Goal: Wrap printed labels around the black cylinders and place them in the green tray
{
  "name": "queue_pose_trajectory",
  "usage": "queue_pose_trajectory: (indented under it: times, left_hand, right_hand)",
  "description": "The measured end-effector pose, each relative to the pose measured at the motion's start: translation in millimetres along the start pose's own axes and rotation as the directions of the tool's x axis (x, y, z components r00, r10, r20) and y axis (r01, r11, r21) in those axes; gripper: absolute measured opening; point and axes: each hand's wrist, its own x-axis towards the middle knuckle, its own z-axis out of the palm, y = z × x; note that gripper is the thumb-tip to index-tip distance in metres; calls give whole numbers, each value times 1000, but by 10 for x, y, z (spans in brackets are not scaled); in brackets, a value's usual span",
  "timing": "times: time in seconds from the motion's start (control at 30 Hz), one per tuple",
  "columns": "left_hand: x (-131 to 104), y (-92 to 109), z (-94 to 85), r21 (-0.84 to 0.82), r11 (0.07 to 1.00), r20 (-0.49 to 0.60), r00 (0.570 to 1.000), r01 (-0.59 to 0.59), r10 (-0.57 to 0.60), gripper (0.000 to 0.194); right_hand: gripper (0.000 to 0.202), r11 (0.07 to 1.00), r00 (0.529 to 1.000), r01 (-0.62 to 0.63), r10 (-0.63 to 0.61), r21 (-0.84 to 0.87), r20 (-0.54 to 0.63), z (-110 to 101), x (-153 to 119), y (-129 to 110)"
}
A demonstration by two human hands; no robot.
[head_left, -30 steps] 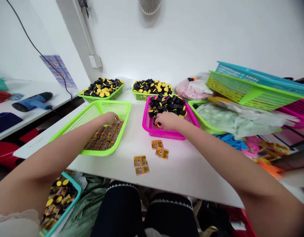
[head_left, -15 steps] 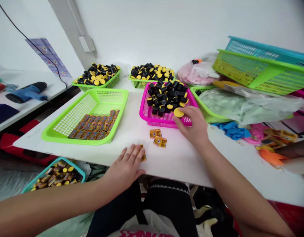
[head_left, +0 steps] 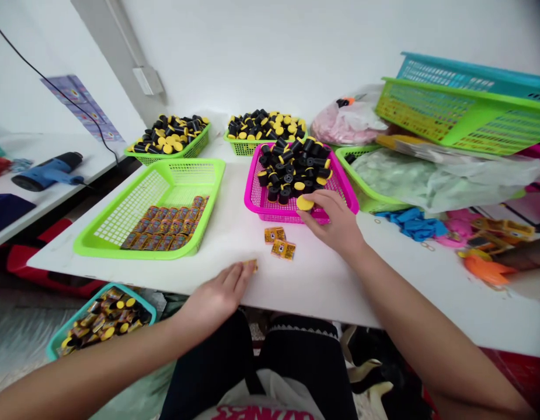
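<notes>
My right hand (head_left: 333, 221) pinches a black spool-like cylinder by its yellow disc end (head_left: 305, 203), over the near edge of the pink basket (head_left: 261, 211). That basket holds a heap of similar black and yellow cylinders (head_left: 291, 169). Near the table's front edge, my left hand (head_left: 223, 289) closes its fingertips on a small orange printed sleeve label (head_left: 251, 266), partly hidden by the fingers. Two more printed labels (head_left: 278, 242) lie on the white table between the hands. In the green basket (head_left: 88, 245) at left, several rows of labelled cylinders (head_left: 167, 227) are lined up.
Two green baskets (head_left: 191, 149) of black and yellow cylinders stand at the back. A turquoise basket (head_left: 59, 338) of labelled pieces sits below the table at left. Stacked baskets (head_left: 453, 116), plastic bags (head_left: 410, 181) and blue pieces (head_left: 416, 224) crowd the right. A blue heat gun (head_left: 51, 170) lies far left.
My left hand has gone from lying flat over the label to pinching it, its fingers drawn in. My right hand, with the cylinder, has shifted slightly left.
</notes>
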Motion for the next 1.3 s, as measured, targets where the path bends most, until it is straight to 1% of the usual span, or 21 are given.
queue_pose_trajectory:
  times: [0.1,0.17,0.27,0.4,0.53,0.7,0.8,0.83,0.9,0.97,1.03,1.1,1.13,1.17,1.23,1.3]
  left_hand:
    - [297,-191,3,-52,992,107,988,115,-109,61]
    - [390,-259,-26,-124,979,164,977,160,-139,58]
    - [382,-308,-89,-236,955,191,972,180,-137,57]
    - [308,-397,-123,-284,939,179,973,192,-145,58]
    - [299,-473,-164,-366,905,234,963,218,-137,56]
    - [299,-471,-250,-473,852,221,966,226,-133,50]
    - [267,-487,-219,-440,867,197,967,234,-161,47]
    - [256,-493,-206,-423,876,170,970,233,-176,45]
    - [250,-488,-209,-437,874,68,977,212,-203,36]
    - [293,-448,-269,-540,822,-70,964,180,-257,25]
    - [408,-378,-369,-692,708,-159,926,142,-342,13]
    - [594,-308,-459,-828,553,-179,895,88,-409,7]
    - [708,-285,-486,-873,485,-182,886,54,-426,9]
    - [828,-274,-496,-902,432,-183,887,20,-425,13]
    - [1069,-284,-459,-927,374,-174,902,-15,-395,16]
    - [1269,-320,-362,-939,344,-139,914,1,-382,18]
  right_hand:
    - [28,1000,1000,0,0,-5,-9,-8,7,-7]
    - [28,1000,1000,16,-16,-5,-18,-14,9,-10]
    - [28,1000,1000,14,-14,-9,-3,-18,5,-9]
    - [31,1000,1000,-9,9,4,25,-21,-4,-6]
    - [29,1000,1000,-7,7,10,26,-30,-1,-11]
    - [29,1000,999,8,-8,-2,33,-31,5,-2]
    - [29,1000,999,6,-6,-3,37,-33,11,-2]
    - [28,1000,999,6,-6,-2,36,-35,14,-5]
    - [28,1000,1000,12,-12,5,24,-40,21,-12]
    - [29,999,1000,27,-27,22,7,-43,24,-22]
    - [29,998,1000,27,-27,51,-4,-38,20,-40]
    - [28,993,1000,-10,13,120,-22,-24,7,-66]
    - [28,983,998,-48,54,175,-34,-13,-2,-83]
    - [28,967,994,-90,104,239,-45,-3,-11,-101]
    - [28,914,974,-187,219,361,-51,17,-28,-142]
    - [28,857,944,-275,327,436,-49,27,-33,-184]
